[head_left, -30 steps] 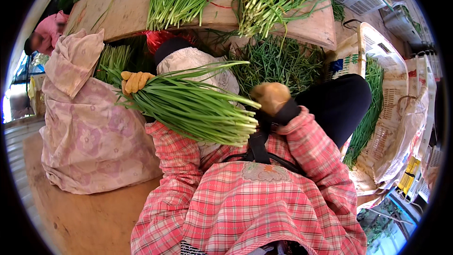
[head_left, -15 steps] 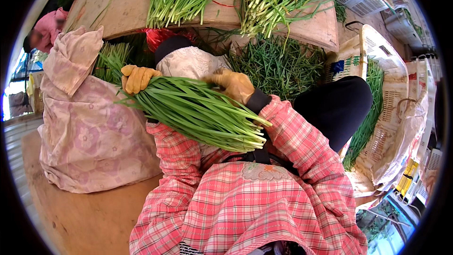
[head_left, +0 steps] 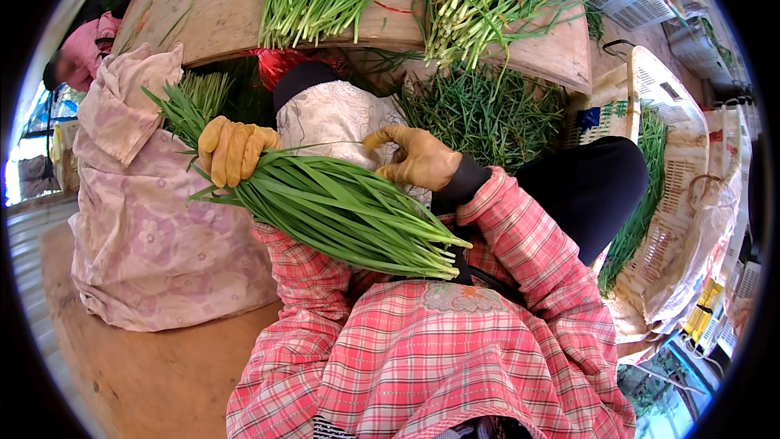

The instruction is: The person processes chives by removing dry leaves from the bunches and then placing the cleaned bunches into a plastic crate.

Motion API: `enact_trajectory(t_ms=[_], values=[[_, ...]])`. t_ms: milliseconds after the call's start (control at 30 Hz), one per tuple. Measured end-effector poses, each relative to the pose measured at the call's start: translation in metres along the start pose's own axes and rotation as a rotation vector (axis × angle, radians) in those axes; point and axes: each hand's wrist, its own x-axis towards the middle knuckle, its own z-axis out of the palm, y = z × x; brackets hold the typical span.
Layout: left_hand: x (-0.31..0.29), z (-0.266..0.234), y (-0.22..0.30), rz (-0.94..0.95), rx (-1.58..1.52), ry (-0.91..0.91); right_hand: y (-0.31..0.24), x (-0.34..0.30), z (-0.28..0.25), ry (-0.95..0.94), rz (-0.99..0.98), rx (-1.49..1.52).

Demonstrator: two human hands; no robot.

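A thick bunch of garlic chives [head_left: 349, 215] lies slantwise over my lap, its pale cut ends to the right. My left hand [head_left: 234, 151], in a yellow-brown glove, is closed round the leafy part, with the tips sticking out beyond it. Just above the bunch is my gloved right hand [head_left: 418, 158], its fingers curled and the thumb a little apart. One thin chive leaf [head_left: 321, 146] runs from the bunch to its fingertips and seems caught there.
Two heaps of chives [head_left: 325, 0] lie on a wooden board [head_left: 203, 16] ahead. Beneath it are loose green trimmings [head_left: 487, 114]. White crates [head_left: 678, 138] stand at right, and a pink patterned cloth [head_left: 162, 228] covers something at left. Another person [head_left: 81, 53] is at far left.
My left hand has turned, showing more of its wrapped fingers, and the bunch has dropped slightly. My right hand, blurred before, has lifted off the leaves, a thin leaf now trailing to it.
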Motion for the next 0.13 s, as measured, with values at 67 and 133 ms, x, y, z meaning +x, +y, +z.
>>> enact_trajectory(t_ms=[67,133], values=[[-0.001,-0.002,0.0,-0.007,0.002,-0.028,-0.019,0.0,0.01,0.14,-0.014,-0.217],[0.0,-0.001,-0.001,-0.046,0.001,0.049,-0.017,0.008,0.014,0.148,-0.172,-0.589]])
